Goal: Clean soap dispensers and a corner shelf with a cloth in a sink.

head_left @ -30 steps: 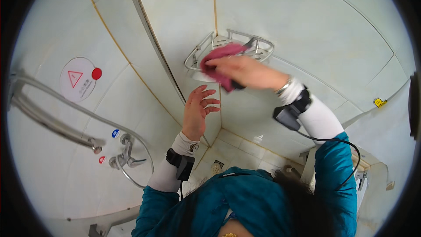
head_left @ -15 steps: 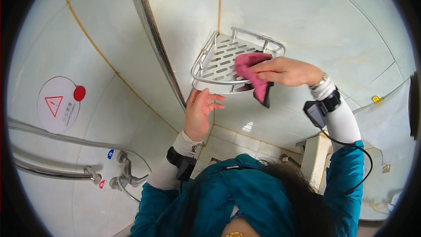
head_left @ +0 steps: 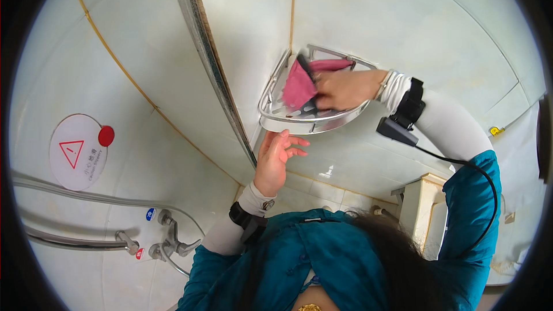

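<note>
I am holding the pink cloth (head_left: 299, 87) inside the corner shelf (head_left: 291, 127), just above the middle of the frame, where it is bunching over the slotted base and showing some dark edging. My right hand (head_left: 348, 89) is reaching in over the rail from the right, its fingers curling into the cloth and gripping it; I cannot tell how tightly, since the fingertips are hiding in the folds. My left hand (head_left: 274, 164) is sitting just below the shelf's front edge, near the centre, palm empty, fingers spreading apart and bending loosely; whether a fingertip is touching the edge, I cannot tell. Left of the shelf, a metal strip (head_left: 206, 40) is running down the wall from the top. At the left of the frame a round sign (head_left: 75, 161) is showing a red triangle, and at lower left a tap (head_left: 171, 231) is standing beside a hose (head_left: 115, 199).
</note>
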Tool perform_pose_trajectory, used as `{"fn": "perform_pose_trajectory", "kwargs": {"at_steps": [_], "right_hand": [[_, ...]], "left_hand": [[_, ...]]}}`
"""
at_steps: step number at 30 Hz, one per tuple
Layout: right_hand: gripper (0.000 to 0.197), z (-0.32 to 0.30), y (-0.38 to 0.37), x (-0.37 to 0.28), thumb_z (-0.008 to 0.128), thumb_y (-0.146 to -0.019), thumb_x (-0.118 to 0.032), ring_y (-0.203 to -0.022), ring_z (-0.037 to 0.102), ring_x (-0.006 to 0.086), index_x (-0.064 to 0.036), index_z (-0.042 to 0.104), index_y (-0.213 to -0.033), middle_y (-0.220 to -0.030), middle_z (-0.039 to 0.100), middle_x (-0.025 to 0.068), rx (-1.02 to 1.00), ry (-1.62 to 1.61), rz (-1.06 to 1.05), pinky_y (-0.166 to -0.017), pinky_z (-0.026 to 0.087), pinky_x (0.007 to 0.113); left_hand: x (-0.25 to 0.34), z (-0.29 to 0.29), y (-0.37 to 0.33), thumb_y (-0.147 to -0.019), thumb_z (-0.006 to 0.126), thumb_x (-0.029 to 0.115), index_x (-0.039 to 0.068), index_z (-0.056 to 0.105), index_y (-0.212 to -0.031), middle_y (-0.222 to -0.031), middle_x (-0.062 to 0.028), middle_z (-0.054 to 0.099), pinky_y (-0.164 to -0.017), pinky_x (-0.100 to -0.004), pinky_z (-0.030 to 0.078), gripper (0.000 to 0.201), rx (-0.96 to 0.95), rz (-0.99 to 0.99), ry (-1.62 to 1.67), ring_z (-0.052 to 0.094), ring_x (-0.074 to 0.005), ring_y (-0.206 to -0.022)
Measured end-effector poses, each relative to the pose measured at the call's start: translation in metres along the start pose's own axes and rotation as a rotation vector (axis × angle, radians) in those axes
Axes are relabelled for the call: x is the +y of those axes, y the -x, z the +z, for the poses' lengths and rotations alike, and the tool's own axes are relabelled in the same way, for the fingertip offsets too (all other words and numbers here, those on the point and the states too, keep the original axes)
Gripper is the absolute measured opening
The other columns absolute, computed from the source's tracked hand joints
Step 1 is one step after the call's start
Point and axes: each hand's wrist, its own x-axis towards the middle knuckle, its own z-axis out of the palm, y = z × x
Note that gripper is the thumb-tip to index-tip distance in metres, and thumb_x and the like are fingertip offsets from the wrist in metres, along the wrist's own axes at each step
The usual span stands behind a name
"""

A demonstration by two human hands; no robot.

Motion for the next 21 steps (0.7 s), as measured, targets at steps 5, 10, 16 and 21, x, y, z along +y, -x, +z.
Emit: {"fn": "perform_pose_trajectory", "kwargs": {"at_steps": [5, 10, 16, 21], "right_hand": [[0.027, 0.0, -0.029, 0.012, 0.054, -0.091, -0.02, -0.11, 0.05, 0.0381, 0.0034, 0.059, -0.104, -0.113, 0.055, 0.0239, 0.053, -0.057, -0.283, -0.098, 0.04, 0.043], [0.028, 0.007, -0.027, 0.038, 0.054, -0.085, -0.01, -0.112, 0.05, 0.0381, 0.0071, 0.057, -0.107, -0.116, 0.052, 0.026, 0.117, 0.161, -0.009, -0.099, 0.04, 0.041], [0.036, 0.0, -0.031, 0.016, 0.051, -0.091, -0.02, -0.117, 0.052, 0.0337, -0.0015, 0.057, -0.122, -0.13, 0.053, 0.0163, 0.141, -0.121, -0.171, -0.1, 0.041, 0.04], [0.033, -0.005, -0.029, 0.003, 0.05, -0.092, -0.012, -0.117, 0.052, 0.033, -0.0004, 0.056, -0.122, -0.127, 0.053, 0.0202, 0.013, -0.113, -0.048, -0.1, 0.04, 0.039]], "left_hand": [[0.007, 0.002, -0.002, -0.098, 0.046, 0.024, 0.005, 0.048, -0.112, -0.097, -0.0099, 0.061, -0.074, -0.0411, 0.05, 0.023, -0.007, 0.019, 0.003, 0.063, -0.029, -0.093], [0.006, 0.004, -0.004, -0.1, 0.045, 0.021, 0.006, 0.045, -0.127, -0.11, -0.0062, 0.056, -0.072, -0.0376, 0.05, 0.031, -0.038, 0.002, -0.01, 0.062, -0.0255, -0.091], [0.004, 0.001, -0.004, -0.1, 0.045, 0.019, 0.005, 0.046, -0.124, -0.112, -0.0073, 0.057, -0.072, -0.0371, 0.05, 0.027, -0.038, 0.043, 0.029, 0.062, -0.0251, -0.09], [0.008, 0.004, -0.005, -0.1, 0.044, 0.017, 0.005, 0.048, -0.121, -0.111, -0.008, 0.06, -0.073, -0.0359, 0.05, 0.024, -0.018, 0.103, -0.024, 0.063, -0.0241, -0.092]]}}
